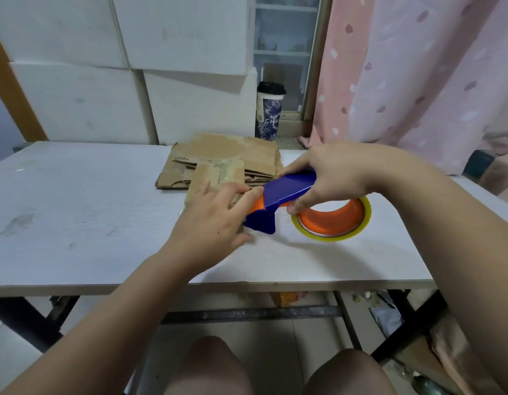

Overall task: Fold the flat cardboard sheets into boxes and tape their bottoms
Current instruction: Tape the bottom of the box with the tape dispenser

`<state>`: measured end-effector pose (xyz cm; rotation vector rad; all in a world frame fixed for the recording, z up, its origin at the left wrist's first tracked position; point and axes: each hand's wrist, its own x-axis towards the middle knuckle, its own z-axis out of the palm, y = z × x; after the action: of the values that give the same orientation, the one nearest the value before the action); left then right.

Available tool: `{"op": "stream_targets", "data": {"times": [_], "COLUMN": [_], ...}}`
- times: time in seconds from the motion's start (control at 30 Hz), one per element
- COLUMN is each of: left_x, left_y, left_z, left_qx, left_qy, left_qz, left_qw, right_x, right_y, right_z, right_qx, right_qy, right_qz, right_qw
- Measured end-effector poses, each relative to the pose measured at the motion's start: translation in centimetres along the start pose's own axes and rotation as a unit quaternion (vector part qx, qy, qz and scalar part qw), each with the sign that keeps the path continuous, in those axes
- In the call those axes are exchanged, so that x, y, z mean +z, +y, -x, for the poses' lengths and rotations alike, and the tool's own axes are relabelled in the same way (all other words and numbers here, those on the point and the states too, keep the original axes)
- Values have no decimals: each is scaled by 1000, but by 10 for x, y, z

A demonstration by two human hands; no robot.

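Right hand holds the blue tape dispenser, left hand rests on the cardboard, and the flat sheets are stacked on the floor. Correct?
Not quite. The head view shows the flat sheets stacked on the table, behind the hands, not on the floor. The rest holds: right hand holds the blue tape dispenser, left hand rests on the cardboard.
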<state>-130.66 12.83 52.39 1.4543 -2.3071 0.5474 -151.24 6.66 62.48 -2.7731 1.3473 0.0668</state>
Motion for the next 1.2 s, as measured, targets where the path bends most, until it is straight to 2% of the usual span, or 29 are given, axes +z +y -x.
{"op": "stream_targets", "data": {"times": [0.13, 0.23, 0.37, 0.47, 0.63, 0.7, 0.83, 1.1, 1.2], "left_x": [5, 7, 5, 5, 2, 0, -5, -11, -12], "left_y": [6, 3, -2, 1, 2, -1, -8, -16, -17], "left_z": [-1, -3, -3, -2, 0, 0, -3, -7, -8], "left_qx": [-16, 3, -2, 12, 13, 2, -15, 27, 36], "left_qy": [81, 101, 52, 3, -2, -11, -56, -93, -98], "left_qz": [40, 61, 93, 59, 60, 86, 139, 162, 170], "left_qw": [996, 993, 994, 998, 998, 996, 989, 982, 980], "right_x": [-3, -4, -4, 4, 17, 22, 44, 88, 91], "right_y": [-3, -1, 1, 1, 18, 28, 47, 57, 57], "right_z": [-4, -5, -9, -14, -15, -12, -3, 1, 1], "right_qx": [12, 15, 23, 27, 54, 72, 59, 73, 73], "right_qy": [-16, -34, -69, -109, -158, -190, -270, -388, -407], "right_qz": [7, -1, -24, -31, -166, -237, -393, -603, -620], "right_qw": [1000, 999, 997, 993, 972, 950, 877, 693, 666]}}
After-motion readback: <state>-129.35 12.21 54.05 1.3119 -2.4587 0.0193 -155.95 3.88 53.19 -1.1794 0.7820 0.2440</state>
